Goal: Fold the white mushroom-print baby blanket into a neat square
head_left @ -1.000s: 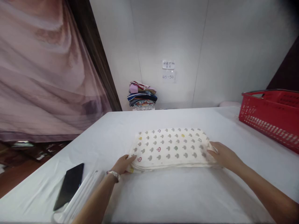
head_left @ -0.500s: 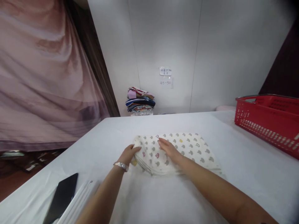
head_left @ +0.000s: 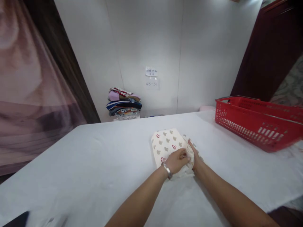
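Note:
A cream cloth (head_left: 167,143) printed with grey and red shapes lies folded small on the white table (head_left: 101,160). My left hand (head_left: 176,161), a metal bracelet at its wrist, lies on the cloth's near edge with fingers curled over the fabric. My right hand (head_left: 194,155) is tucked against the cloth's right side, fingers closed round the folded edge, partly hidden by the left hand.
A red plastic basket (head_left: 255,124) stands at the table's right. A stack of folded clothes (head_left: 123,104) sits at the back by the white wall, under two paper notes (head_left: 151,77). A pinkish curtain (head_left: 28,88) hangs at the left.
The cloth has been folded over from left to right into a smaller packet. Both hands came together at its right near corner. The view swung right, so the phone left the frame.

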Action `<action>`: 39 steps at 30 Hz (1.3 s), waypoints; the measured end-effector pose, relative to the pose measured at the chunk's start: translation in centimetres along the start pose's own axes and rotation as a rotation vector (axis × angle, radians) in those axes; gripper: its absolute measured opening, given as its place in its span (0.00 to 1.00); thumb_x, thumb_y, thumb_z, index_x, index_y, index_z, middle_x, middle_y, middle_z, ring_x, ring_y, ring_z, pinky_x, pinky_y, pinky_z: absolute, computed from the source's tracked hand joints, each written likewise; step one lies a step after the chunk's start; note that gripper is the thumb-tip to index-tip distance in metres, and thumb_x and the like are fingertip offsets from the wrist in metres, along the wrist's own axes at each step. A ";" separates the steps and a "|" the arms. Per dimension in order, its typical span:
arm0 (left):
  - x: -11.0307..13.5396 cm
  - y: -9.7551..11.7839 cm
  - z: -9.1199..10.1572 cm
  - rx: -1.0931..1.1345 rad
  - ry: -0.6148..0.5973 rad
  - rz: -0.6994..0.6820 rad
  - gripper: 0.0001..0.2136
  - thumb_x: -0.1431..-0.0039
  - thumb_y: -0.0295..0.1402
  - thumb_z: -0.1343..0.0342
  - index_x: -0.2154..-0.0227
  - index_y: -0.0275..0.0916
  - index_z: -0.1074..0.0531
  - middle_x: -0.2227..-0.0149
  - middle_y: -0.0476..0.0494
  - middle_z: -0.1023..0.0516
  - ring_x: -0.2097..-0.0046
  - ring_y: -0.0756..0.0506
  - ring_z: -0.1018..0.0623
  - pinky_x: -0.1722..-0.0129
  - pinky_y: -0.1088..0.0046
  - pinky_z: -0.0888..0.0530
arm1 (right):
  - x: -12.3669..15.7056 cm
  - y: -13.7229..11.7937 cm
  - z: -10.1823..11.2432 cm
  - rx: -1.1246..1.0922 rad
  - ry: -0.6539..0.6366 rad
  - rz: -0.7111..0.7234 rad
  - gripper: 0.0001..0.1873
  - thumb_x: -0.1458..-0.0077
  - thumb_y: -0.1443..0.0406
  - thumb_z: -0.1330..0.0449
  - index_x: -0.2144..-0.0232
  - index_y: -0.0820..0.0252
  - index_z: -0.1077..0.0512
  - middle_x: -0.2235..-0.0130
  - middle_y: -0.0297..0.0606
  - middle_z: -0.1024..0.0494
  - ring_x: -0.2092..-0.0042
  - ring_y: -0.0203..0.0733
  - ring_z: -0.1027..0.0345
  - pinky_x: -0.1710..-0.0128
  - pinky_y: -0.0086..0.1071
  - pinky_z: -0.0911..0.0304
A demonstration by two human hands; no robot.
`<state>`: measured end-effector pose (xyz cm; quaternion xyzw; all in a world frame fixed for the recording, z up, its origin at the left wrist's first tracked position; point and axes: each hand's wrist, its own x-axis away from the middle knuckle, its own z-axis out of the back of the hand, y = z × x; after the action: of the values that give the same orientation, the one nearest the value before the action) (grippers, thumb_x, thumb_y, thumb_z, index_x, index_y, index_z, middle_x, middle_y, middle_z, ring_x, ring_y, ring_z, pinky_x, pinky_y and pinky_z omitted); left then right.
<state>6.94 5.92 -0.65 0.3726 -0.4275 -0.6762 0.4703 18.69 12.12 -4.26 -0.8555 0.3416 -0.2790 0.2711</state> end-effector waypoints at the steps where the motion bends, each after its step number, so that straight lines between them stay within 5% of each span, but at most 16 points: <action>1: 0.8 -0.3 0.0 -0.025 -0.005 -0.040 0.20 0.47 0.36 0.48 0.51 0.40 0.35 0.53 0.43 0.25 0.56 0.46 0.25 0.56 0.69 0.28 | 0.3 -0.1 0.3 0.016 0.013 -0.027 0.39 0.50 0.39 0.59 0.57 0.64 0.31 0.64 0.47 0.23 0.59 0.51 0.30 0.57 0.43 0.36; 6: 4.2 -0.7 2.2 -0.535 0.104 -0.198 0.18 0.44 0.36 0.52 0.50 0.43 0.35 0.48 0.44 0.30 0.46 0.43 0.33 0.44 0.59 0.37 | 0.7 -1.2 -0.4 0.042 0.006 -0.060 0.35 0.49 0.41 0.55 0.55 0.63 0.32 0.62 0.45 0.23 0.58 0.49 0.29 0.54 0.43 0.38; 12: 5.2 -1.1 1.3 -0.834 -0.080 -0.164 0.27 0.43 0.48 0.55 0.42 0.45 0.46 0.38 0.43 0.47 0.37 0.39 0.48 0.40 0.46 0.54 | 0.9 -2.9 0.1 0.246 0.027 -0.097 0.28 0.47 0.48 0.49 0.57 0.66 0.33 0.64 0.47 0.23 0.62 0.47 0.28 0.58 0.43 0.35; 16: 4.8 -0.6 -0.5 -0.837 -0.131 -0.176 0.30 0.46 0.53 0.55 0.42 0.47 0.46 0.37 0.43 0.47 0.37 0.37 0.50 0.40 0.43 0.57 | 0.5 -3.2 0.9 0.568 0.119 0.064 0.24 0.56 0.58 0.37 0.56 0.60 0.33 0.63 0.42 0.23 0.66 0.44 0.28 0.65 0.38 0.33; 20: 4.2 0.7 -0.6 -0.743 -0.200 -0.163 0.29 0.47 0.49 0.50 0.43 0.48 0.44 0.39 0.43 0.42 0.38 0.36 0.45 0.40 0.45 0.54 | 0.1 -4.0 0.6 0.745 0.179 0.156 0.25 0.65 0.68 0.36 0.59 0.60 0.32 0.68 0.36 0.22 0.68 0.43 0.29 0.67 0.34 0.34; 24: 3.7 0.7 1.5 -0.693 0.006 -0.171 0.24 0.42 0.48 0.56 0.44 0.48 0.41 0.39 0.45 0.42 0.38 0.42 0.45 0.39 0.52 0.54 | 1.4 -5.5 0.9 0.611 0.131 0.298 0.31 0.64 0.67 0.38 0.53 0.58 0.34 0.65 0.36 0.22 0.66 0.44 0.29 0.67 0.35 0.34; 26: 3.4 -0.1 2.4 -0.719 0.083 -0.091 0.26 0.42 0.50 0.58 0.43 0.44 0.42 0.37 0.42 0.48 0.36 0.41 0.50 0.39 0.52 0.55 | 2.3 -5.9 2.1 0.595 0.195 0.274 0.31 0.64 0.67 0.39 0.52 0.59 0.35 0.66 0.37 0.22 0.67 0.45 0.28 0.68 0.37 0.34; 31: 3.2 -2.4 2.7 -0.698 0.001 0.025 0.30 0.44 0.54 0.60 0.44 0.40 0.40 0.37 0.40 0.49 0.36 0.40 0.54 0.38 0.52 0.59 | 3.3 -5.2 5.2 0.592 0.306 0.099 0.29 0.66 0.69 0.39 0.55 0.64 0.33 0.70 0.41 0.22 0.68 0.49 0.28 0.69 0.39 0.33; 39: 2.9 -3.0 3.3 -0.642 0.213 0.030 0.26 0.42 0.51 0.61 0.46 0.44 0.38 0.37 0.43 0.49 0.35 0.42 0.57 0.39 0.52 0.58 | 3.5 -6.6 4.0 0.655 0.344 0.196 0.31 0.67 0.69 0.40 0.53 0.61 0.33 0.69 0.37 0.22 0.68 0.47 0.28 0.68 0.36 0.33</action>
<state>2.18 4.50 -2.60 0.2674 -0.1467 -0.7267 0.6156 26.32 14.74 -1.66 -0.6274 0.3551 -0.4855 0.4944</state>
